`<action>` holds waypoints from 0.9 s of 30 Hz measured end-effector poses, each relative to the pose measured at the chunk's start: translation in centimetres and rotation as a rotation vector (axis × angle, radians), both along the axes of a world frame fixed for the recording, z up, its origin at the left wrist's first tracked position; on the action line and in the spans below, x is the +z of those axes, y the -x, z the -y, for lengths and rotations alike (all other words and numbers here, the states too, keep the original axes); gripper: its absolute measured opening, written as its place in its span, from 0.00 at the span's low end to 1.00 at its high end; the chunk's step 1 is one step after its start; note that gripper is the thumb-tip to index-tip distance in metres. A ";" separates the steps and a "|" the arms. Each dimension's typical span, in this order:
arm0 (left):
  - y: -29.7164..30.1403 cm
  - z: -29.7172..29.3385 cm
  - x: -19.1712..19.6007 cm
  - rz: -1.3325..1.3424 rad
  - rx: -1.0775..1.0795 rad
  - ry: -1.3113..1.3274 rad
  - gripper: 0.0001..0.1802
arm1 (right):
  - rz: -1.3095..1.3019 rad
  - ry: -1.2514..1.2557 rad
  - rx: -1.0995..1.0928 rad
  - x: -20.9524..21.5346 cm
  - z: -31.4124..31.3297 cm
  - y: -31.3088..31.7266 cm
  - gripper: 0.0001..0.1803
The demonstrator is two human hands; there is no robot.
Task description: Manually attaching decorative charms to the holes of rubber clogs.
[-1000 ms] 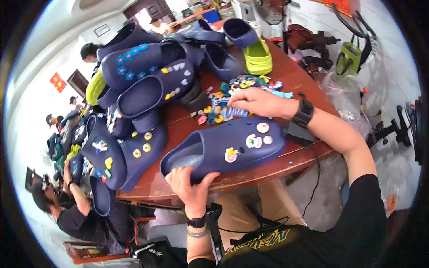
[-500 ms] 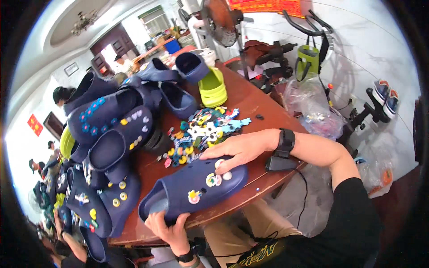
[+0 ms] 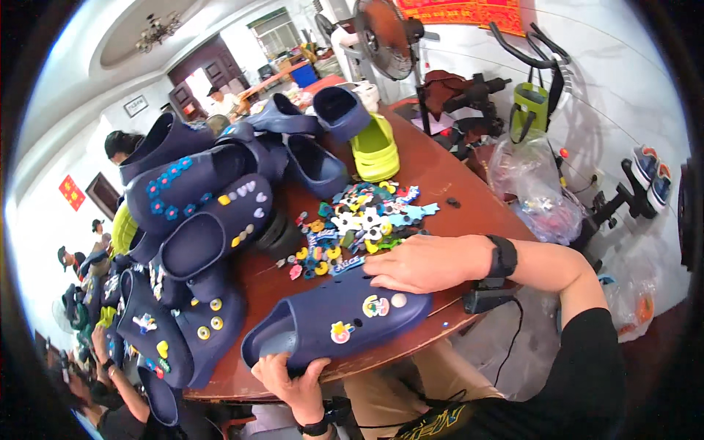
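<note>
A navy clog (image 3: pixel 334 304) lies near the table's front edge, its toe to the right. Around the rim of its heel, my left hand (image 3: pixel 295 385) is closed, the thumb on the near side. My right hand (image 3: pixel 433 264) rests over the far side of the toe, fingers bent and pressed together; whatever they grip is hidden. On the clog's upper sit a round white charm (image 3: pixel 398 300), a colourful picture charm (image 3: pixel 375 306) and a pink-and-yellow charm (image 3: pixel 342 332). Just beyond is a heap of loose shoe charms (image 3: pixel 363 220), with a lettered blue charm near my right fingertips.
Navy clogs (image 3: pixel 183 187), several with charms, pile up on the left. A lime green clog (image 3: pixel 378 154) stands behind the charms on the red-brown table (image 3: pixel 447 191). A black device (image 3: pixel 485 299) with a cable sits by my right wrist. Other people work at the far left.
My right thumb has left the white charm, and its fingers have drawn together at the clog's far side. My left hand keeps the heel. The whole view has shifted slightly.
</note>
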State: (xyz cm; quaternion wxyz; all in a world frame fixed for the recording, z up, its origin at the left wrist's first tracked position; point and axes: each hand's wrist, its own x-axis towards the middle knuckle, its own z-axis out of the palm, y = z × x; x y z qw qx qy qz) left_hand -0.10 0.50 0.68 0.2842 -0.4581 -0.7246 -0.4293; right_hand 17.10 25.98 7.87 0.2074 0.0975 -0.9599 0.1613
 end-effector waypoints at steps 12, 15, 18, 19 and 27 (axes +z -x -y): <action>0.0 -0.2 0.8 -0.096 0.028 0.024 0.34 | -0.310 -0.083 -0.073 -0.7 1.2 0.3 0.10; -0.1 0.0 0.7 -0.058 0.023 0.032 0.34 | -0.259 0.059 -0.013 0.1 1.1 0.5 0.11; -0.1 0.1 0.4 -0.074 0.023 0.019 0.34 | -0.195 0.143 0.022 -0.1 1.4 1.1 0.13; 0.0 0.1 0.3 -0.082 0.023 0.010 0.34 | -0.204 0.150 0.023 -0.3 1.4 1.4 0.15; 0.0 -0.6 0.7 -0.087 0.024 0.033 0.33 | -0.201 0.078 0.106 -0.1 0.8 2.6 0.15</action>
